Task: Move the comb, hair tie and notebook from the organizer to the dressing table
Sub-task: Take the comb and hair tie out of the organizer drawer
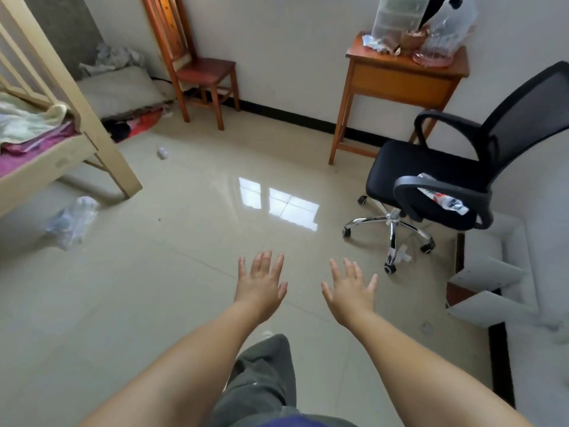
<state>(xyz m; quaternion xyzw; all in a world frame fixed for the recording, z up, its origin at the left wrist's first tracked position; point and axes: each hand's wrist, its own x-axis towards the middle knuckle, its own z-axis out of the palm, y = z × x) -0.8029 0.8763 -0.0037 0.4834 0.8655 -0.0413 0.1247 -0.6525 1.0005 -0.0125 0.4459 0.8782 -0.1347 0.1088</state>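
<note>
My left hand [261, 288] and my right hand [351, 292] are stretched out in front of me over the glossy tiled floor, palms down, fingers spread, holding nothing. A clear plastic drawer organizer [397, 16] stands on a small wooden table [400, 77] against the far wall at the upper right, well beyond both hands. I cannot make out a comb, hair tie or notebook from here; the drawers' contents are too small to tell.
A black office chair [455, 180] on castors stands right of centre, in front of the table. A wooden chair [197, 66] is at the back wall. A bed frame [70, 143] fills the left. A plastic bag [72, 220] lies on the floor. White shelves [492, 288] are at the right.
</note>
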